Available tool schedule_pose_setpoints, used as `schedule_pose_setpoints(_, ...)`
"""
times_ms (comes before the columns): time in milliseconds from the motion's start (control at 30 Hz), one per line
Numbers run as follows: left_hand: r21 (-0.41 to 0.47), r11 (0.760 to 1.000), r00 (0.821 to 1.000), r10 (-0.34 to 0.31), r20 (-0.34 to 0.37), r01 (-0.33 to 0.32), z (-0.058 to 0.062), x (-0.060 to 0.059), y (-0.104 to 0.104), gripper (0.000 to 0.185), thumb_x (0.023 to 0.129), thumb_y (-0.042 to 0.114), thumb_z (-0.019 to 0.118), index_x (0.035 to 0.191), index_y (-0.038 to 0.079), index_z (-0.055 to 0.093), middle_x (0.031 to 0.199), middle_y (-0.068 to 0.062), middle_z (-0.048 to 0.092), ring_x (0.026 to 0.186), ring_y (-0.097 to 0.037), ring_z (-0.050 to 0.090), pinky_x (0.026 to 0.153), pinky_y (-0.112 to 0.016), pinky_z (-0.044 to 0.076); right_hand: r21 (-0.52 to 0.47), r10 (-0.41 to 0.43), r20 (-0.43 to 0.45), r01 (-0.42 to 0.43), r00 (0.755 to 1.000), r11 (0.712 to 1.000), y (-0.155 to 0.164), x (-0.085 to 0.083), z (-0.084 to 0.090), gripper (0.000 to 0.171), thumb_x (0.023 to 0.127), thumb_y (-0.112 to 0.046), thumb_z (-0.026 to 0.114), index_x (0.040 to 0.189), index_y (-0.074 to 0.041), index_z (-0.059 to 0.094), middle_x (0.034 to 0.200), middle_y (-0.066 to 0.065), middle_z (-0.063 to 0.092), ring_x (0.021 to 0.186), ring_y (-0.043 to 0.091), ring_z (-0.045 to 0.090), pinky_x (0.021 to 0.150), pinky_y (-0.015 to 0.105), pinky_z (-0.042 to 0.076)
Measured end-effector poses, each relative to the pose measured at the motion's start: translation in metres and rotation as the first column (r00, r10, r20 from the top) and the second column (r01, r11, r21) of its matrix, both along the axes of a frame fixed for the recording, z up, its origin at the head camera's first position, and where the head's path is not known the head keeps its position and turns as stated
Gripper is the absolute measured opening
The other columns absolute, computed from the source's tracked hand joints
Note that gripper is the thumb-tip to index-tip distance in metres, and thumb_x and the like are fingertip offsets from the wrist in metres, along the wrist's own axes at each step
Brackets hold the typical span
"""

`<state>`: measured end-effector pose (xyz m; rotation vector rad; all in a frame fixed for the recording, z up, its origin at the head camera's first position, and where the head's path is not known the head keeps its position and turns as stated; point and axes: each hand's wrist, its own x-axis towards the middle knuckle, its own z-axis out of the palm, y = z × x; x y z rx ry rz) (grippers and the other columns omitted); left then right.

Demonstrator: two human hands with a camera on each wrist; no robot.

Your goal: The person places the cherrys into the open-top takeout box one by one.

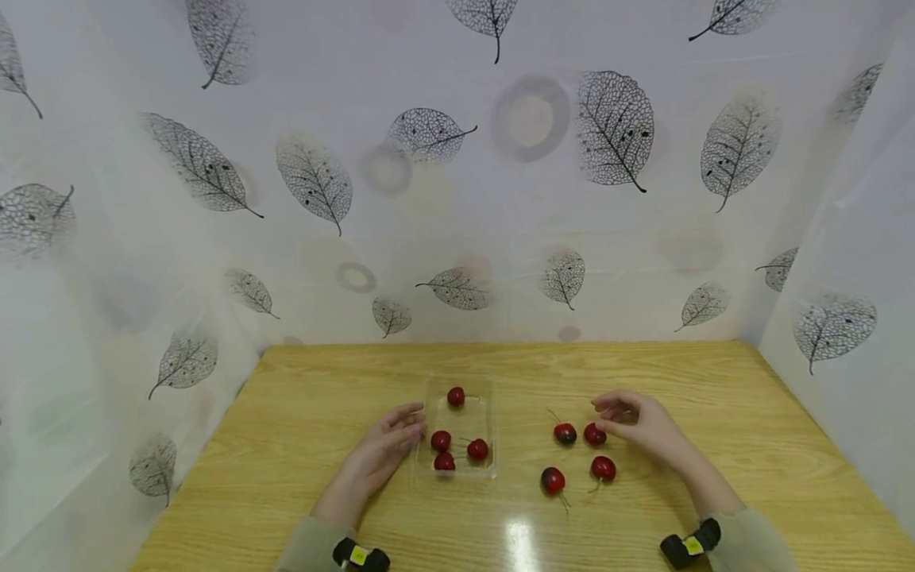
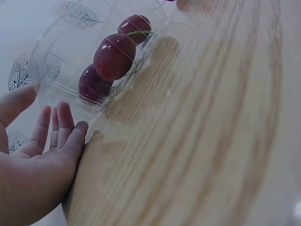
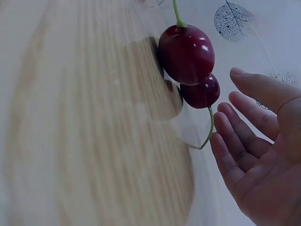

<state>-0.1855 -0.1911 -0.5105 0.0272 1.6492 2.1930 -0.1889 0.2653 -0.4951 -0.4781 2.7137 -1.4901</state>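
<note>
A clear plastic box [image 1: 468, 417] stands left of the table's middle with several dark red cherries [image 1: 477, 450] inside. My left hand [image 1: 389, 445] is at the box's left side, fingers loosely extended. In the left wrist view the thumb tip meets or nearly meets the clear wall [image 2: 47, 52]; contact is hard to tell. To the right of the box, several loose cherries [image 1: 604, 469] with stems lie on the wood. Beside the rightmost back cherry [image 1: 594, 434] is my right hand [image 1: 639, 425], its fingers relaxed and apart. The right wrist view shows nothing between thumb and fingers.
The yellowish wooden table [image 1: 322, 397] carries a bright glare spot near its front. Behind it and along both sides hangs a pale sheet [image 1: 500, 214] printed with dark leaves. Black bands with yellow marks sit on both wrists.
</note>
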Motion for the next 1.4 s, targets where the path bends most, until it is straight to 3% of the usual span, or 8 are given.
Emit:
schedule_pose_setpoints(500, 0.017, 1.0, 1.0, -0.009, -0.002, 0.009, -0.001, -0.001, -0.001, 0.052, 0.105, -0.001, 0.056, 0.155, -0.004, 0.039, 0.121, 0.005, 0.059, 0.114, -0.008, 0.06, 0.102, -0.018, 0.051, 0.022, 0.031, 0.047, -0.032, 0.998, 0.999, 0.003, 0.003, -0.008, 0.037, 0.095, -0.012, 0.08, 0.127, 0.003, 0.07, 0.124, 0.021, 0.074, 0.104, 0.001, 0.067, 0.09, 0.021, 0.058)
schedule_pose_setpoints(1067, 0.022, 1.0, 1.0, 0.002, -0.009, -0.002, -0.001, -0.001, 0.001, 0.05, 0.105, -0.002, 0.056, 0.153, -0.004, 0.043, 0.12, 0.005, 0.059, 0.113, -0.008, 0.061, 0.102, -0.018, 0.051, 0.081, 0.113, -0.031, -0.11, 0.993, 0.991, 0.004, 0.004, -0.009, 0.037, 0.088, -0.014, 0.087, 0.122, -0.004, 0.074, 0.117, 0.011, 0.073, 0.103, -0.003, 0.063, 0.091, 0.02, 0.055)
schedule_pose_setpoints(1400, 0.016, 1.0, 1.0, 0.0, -0.016, 0.0, -0.002, 0.0, 0.001, 0.047, 0.105, -0.001, 0.056, 0.151, -0.001, 0.045, 0.121, 0.005, 0.059, 0.114, -0.008, 0.06, 0.101, -0.018, 0.052, 0.135, 0.127, -0.026, -0.122, 0.992, 0.983, 0.007, 0.002, -0.011, 0.031, 0.089, -0.018, 0.086, 0.118, -0.013, 0.075, 0.111, 0.001, 0.074, 0.102, -0.004, 0.061, 0.091, 0.022, 0.053)
